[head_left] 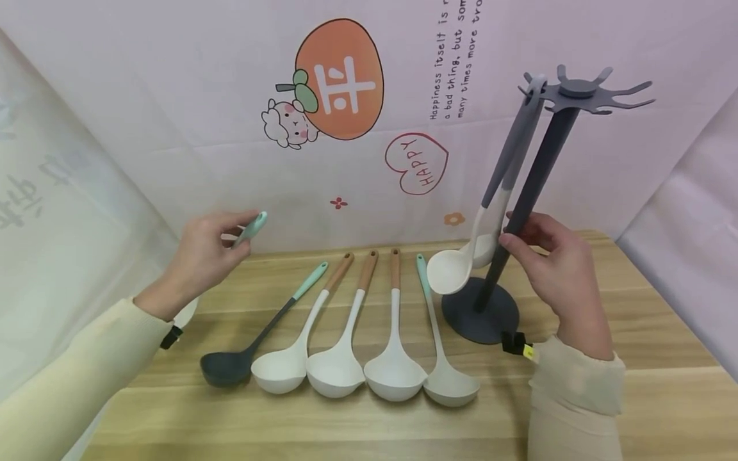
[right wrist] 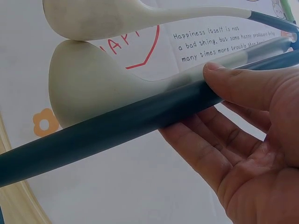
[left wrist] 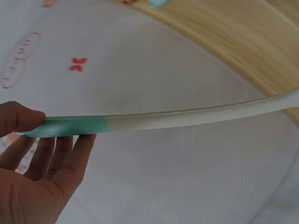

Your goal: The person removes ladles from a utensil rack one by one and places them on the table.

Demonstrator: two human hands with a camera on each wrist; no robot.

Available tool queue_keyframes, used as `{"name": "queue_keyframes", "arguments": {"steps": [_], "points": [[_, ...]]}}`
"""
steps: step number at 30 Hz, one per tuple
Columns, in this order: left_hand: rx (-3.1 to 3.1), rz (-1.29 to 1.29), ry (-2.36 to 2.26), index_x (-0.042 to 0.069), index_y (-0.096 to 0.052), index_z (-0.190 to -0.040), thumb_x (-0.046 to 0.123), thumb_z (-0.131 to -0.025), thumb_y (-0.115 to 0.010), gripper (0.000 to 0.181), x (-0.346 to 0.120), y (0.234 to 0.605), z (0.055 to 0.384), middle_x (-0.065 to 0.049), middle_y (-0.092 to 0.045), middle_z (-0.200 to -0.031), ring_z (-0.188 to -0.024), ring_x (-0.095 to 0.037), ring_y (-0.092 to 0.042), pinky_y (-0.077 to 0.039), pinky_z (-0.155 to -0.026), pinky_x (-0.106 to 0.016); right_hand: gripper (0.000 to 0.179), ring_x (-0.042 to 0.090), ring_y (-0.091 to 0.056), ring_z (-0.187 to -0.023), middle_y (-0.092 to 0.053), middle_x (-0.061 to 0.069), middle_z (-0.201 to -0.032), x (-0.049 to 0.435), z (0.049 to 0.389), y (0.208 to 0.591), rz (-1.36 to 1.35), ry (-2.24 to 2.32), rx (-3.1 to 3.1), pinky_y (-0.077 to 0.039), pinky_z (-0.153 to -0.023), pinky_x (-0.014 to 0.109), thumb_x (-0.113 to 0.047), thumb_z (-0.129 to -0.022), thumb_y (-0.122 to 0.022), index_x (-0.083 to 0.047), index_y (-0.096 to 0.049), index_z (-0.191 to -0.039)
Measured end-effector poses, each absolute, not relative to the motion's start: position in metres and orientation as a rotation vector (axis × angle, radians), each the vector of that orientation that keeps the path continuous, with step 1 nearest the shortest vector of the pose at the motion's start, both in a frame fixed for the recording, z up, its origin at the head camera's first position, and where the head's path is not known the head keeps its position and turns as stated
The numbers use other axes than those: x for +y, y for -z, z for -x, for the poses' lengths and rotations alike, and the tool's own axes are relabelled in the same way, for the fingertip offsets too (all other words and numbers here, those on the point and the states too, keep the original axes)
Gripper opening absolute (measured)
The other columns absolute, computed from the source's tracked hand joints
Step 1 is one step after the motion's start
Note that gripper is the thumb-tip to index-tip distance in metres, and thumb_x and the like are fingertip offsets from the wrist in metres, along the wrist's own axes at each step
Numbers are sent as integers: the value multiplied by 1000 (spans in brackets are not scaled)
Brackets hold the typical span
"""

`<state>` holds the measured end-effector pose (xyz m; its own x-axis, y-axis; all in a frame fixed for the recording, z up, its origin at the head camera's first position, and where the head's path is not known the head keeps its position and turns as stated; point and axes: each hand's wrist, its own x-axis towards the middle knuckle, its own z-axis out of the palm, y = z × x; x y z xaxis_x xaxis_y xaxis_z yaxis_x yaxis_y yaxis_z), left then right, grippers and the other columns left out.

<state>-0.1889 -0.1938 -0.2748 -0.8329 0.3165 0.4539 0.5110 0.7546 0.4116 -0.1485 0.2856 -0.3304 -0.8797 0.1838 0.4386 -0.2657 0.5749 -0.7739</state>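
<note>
My left hand (head_left: pixel 202 246) holds a ladle by its mint-green handle (head_left: pixel 254 225), thumb on one side and fingers on the other. Its pale stem (left wrist: pixel 196 119) runs off to the right in the left wrist view; a pale bowl (head_left: pixel 186 314) partly shows behind the left wrist. My right hand (head_left: pixel 556 272) grips the dark pole (right wrist: pixel 117 109) of a utensil stand (head_left: pixel 527 182) between thumb and fingers. Two white ladles with grey handles hang from the stand's hooks, the nearer bowl (head_left: pixel 450 271) partly covering the farther one (head_left: pixel 481 250).
On the wooden table (head_left: pixel 300 429) lies a row of ladles: a dark one (head_left: pixel 226 369) with a mint handle, three white ones with wooden handles (head_left: pixel 394 269), and a grey-beige one (head_left: pixel 451 387) beside the stand's round base (head_left: pixel 501 320). A printed cloth (head_left: pixel 219 173) hangs behind.
</note>
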Motion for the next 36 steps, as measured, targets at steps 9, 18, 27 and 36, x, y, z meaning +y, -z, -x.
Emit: {"name": "queue_keyframes", "arguments": {"steps": [9, 18, 27, 36], "points": [[-2863, 479, 666, -4, -61, -142, 1, -95, -65, 48, -220, 304, 220, -32, -71, -126, -105, -49, -74, -66, -80, -56, 35, -15, -64, -88, -64, -34, -91, 286, 148, 330, -66, -1268, -2331, -49, -85, 1, -17, -97, -76, -4, -72, -130], [-3046, 453, 614, -4, -59, -145, 4, -93, -66, 53, -212, 331, 245, -30, -70, -131, -108, -44, -74, -65, -87, -52, 35, -14, -64, -89, -64, -33, -93, 287, 148, 331, -55, -1284, -2340, -49, -85, 0, -15, -97, -77, -7, -73, -130], [-3151, 536, 554, -8, -62, -140, 0, -88, -65, 52, -191, 357, 263, -31, -74, -117, -103, -44, -75, -65, -83, -49, 34, -14, -65, -87, -65, -34, -91, 288, 151, 333, -94, -1311, -2298, -50, -84, 1, -9, -95, -78, -4, -73, -128], [-3204, 559, 420, -10, -65, -129, 4, -93, -72, 39, -178, 386, 279, -29, -74, -118, -112, -45, -71, -60, -96, -55, 34, -13, -66, -88, -66, -32, -93, 289, 150, 330, -113, -1335, -2285, -52, -84, 2, -10, -95, -78, -5, -73, -129]]}}
